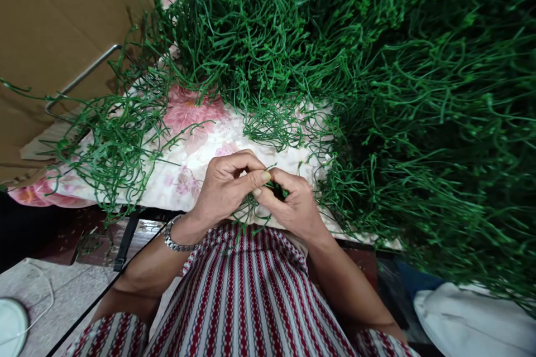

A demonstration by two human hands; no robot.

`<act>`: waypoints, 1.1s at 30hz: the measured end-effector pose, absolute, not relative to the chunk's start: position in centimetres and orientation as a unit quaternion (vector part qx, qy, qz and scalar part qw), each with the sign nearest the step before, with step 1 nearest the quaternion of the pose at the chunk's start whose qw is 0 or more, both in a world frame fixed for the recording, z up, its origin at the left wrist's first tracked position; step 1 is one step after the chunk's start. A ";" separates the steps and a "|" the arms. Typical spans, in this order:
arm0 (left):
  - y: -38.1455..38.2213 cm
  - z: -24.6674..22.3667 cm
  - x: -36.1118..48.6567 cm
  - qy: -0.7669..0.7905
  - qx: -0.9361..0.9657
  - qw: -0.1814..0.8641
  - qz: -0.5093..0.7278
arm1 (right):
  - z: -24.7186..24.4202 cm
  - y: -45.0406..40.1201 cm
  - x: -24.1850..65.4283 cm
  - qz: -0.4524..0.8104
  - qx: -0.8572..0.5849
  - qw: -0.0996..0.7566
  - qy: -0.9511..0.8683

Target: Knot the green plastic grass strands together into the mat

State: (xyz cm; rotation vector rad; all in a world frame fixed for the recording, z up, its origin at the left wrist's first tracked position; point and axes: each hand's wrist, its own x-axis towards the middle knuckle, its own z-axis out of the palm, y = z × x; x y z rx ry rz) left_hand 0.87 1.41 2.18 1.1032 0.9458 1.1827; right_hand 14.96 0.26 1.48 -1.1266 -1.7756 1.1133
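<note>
Your left hand (224, 184) and your right hand (288, 203) meet just above your lap. Both are closed, pinching one thin green stem (251, 213) between fingers and thumbs. The stem is mostly hidden, so you cannot see all of it. It looks bendy and could snap if you pull too hard. The big green pile (377, 67) sits close on the flowery cloth (201, 150). Its loose strands could snag your stem and drag more off the edge.
</note>
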 end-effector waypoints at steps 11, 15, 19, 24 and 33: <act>1.3 1.9 1.7 0.292 0.232 0.761 0.531 | 0.7 0.1 14.9 0.436 -0.397 0.403 -0.700; 1.9 2.4 1.5 0.288 0.156 0.759 0.563 | 0.5 0.0 14.7 0.404 -0.377 0.432 -0.713; 2.6 2.8 0.9 0.296 0.179 0.739 0.578 | 0.3 -0.1 14.8 0.375 -0.384 0.432 -0.724; 3.0 2.6 0.7 0.320 0.216 0.718 0.579 | 0.6 0.1 15.2 0.322 -0.425 0.520 -0.668; 3.3 2.6 -0.3 0.346 0.270 0.644 0.627 | 3.7 0.4 17.3 0.384 -0.422 0.643 -0.511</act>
